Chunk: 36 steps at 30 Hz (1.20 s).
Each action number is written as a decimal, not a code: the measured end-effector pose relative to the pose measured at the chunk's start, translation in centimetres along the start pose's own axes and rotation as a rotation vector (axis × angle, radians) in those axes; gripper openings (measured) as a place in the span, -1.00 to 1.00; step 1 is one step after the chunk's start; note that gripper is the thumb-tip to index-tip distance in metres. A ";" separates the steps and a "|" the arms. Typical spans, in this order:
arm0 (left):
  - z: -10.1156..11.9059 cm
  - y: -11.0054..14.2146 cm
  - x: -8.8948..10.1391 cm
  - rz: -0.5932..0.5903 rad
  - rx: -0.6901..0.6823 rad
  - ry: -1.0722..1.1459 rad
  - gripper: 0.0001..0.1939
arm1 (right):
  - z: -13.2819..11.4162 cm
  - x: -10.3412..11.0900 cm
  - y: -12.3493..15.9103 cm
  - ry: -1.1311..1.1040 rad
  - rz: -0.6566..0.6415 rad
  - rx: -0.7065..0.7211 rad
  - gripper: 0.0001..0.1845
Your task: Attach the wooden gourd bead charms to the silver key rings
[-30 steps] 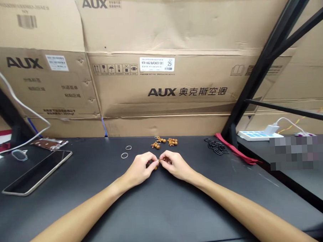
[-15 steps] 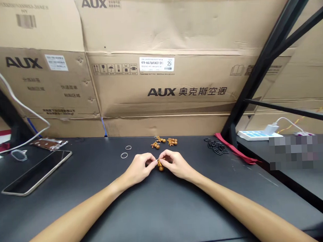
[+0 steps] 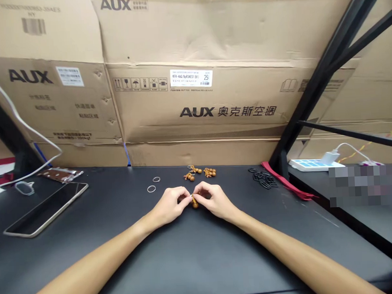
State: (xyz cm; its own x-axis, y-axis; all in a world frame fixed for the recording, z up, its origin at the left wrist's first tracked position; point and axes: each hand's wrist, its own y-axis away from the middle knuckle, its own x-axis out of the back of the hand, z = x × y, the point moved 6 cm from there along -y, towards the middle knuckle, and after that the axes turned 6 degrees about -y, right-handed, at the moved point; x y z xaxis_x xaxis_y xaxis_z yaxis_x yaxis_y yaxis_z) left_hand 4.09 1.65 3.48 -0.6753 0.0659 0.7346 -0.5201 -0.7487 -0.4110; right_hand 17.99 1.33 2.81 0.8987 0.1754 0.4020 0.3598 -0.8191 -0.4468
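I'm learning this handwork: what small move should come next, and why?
Perhaps tilt the right hand slightly outward for a clearer view: it and the left hand pinch close together at the brown, wood-looking, round-beaded charm, covering its upper part.

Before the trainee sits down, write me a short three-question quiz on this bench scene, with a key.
1. True or false: the phone lies farther left in the picture than the two loose silver rings.

2. Pick one. Which thing shows between the fingertips of the left grip and the right grip?
A) a coin
B) a charm with brown beads
C) a pair of scissors

3. Fill the gap: the pile of black loops lies beside a ____ strap.

Key:
1. True
2. B
3. red
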 end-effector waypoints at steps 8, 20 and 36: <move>-0.1 0.0 0.0 -0.045 0.033 0.113 -0.78 | -0.5 0.0 0.4 0.184 -0.013 0.105 -0.85; -1.0 -0.2 0.1 -0.033 0.055 0.222 -0.81 | 0.7 0.2 0.1 0.282 -0.027 0.035 -0.78; -1.4 0.1 0.7 -0.101 -0.151 -0.195 -0.85 | 0.9 0.2 0.0 0.394 -0.059 0.090 -0.94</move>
State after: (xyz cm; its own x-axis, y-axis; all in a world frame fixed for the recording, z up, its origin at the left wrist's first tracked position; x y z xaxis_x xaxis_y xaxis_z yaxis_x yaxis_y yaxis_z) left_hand 2.79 2.59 3.21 -0.5102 -0.0046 0.8600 -0.6616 -0.6369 -0.3959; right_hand 18.36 1.81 2.17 0.7173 -0.0163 0.6966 0.4439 -0.7599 -0.4749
